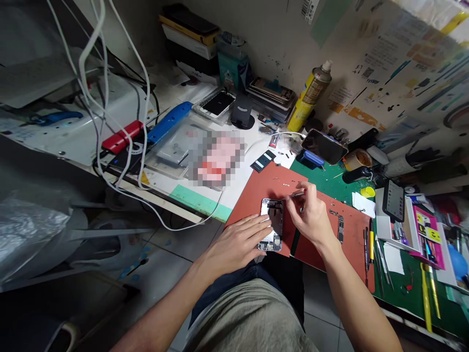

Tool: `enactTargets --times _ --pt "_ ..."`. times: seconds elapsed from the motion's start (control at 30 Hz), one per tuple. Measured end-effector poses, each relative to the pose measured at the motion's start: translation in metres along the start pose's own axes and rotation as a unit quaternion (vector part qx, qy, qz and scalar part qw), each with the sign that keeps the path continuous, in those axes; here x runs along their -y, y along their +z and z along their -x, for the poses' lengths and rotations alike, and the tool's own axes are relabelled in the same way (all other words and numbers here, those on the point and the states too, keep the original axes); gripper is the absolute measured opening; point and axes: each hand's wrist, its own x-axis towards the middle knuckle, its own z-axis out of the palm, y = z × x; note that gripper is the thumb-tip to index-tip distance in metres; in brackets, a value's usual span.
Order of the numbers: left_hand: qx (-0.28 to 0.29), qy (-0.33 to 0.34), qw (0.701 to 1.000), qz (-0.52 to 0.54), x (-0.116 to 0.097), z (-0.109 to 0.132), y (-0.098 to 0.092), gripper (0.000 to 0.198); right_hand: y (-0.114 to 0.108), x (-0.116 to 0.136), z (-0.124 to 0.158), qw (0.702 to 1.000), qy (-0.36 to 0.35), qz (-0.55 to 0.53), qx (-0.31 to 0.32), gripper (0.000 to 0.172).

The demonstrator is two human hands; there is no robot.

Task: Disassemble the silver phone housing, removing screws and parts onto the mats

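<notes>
An opened phone housing (273, 222) lies on a red-brown work mat (264, 188) at the desk's near edge. My left hand (240, 243) lies flat on the mat with fingers stretched out, pressing the housing's left side. My right hand (309, 212) is just right of the housing, fingers pinched round a thin metal tool (297, 194) that points left above the phone. A small circuit board (340, 228) lies on the mat to the right of that hand.
Screwdrivers and tweezers (370, 247) lie at the mat's right edge on a green cutting mat (330, 178). A black phone (324, 145), tape roll (358, 159), yellow spray can (309, 95), stacked phone parts (271, 98) and white cables (98, 98) crowd the desk.
</notes>
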Motion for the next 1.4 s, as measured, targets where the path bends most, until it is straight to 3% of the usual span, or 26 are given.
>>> enactTargets --times 0.13,0.2,0.33,0.47,0.73,1.0,1.2,1.4 --pt "0.001 -0.005 1.000 0.020 -0.002 -0.001 -0.005 0.061 0.000 0.000 0.007 0.999 0.014 -0.013 -0.033 0.016" --pt "-0.019 -0.013 0.999 0.030 -0.003 -0.002 -0.007 0.052 -0.002 0.000 0.012 0.997 0.028 -0.031 -0.067 0.017" --pt "-0.111 -0.061 0.991 0.042 -0.004 -0.013 -0.009 0.031 -0.004 -0.002 0.027 0.980 0.108 -0.064 -0.156 0.025" --pt "-0.171 -0.119 0.978 0.031 0.000 -0.033 -0.010 0.023 0.003 -0.005 0.034 0.969 0.152 -0.096 -0.170 0.027" --pt "-0.135 -0.125 0.983 -0.005 0.016 -0.045 0.007 0.038 0.015 -0.005 0.028 0.977 0.127 -0.101 -0.136 0.025" --pt "-0.148 -0.121 0.982 0.000 0.016 -0.045 0.008 0.034 0.010 -0.001 0.033 0.973 0.139 -0.103 -0.153 0.028" --pt "-0.166 -0.111 0.979 0.034 0.008 -0.055 -0.001 0.019 0.008 0.002 0.042 0.937 0.202 -0.248 -0.144 0.035" --pt "-0.133 -0.080 0.985 0.080 0.002 -0.059 -0.006 0.017 0.007 0.006 0.053 0.908 0.236 -0.312 -0.150 0.039"
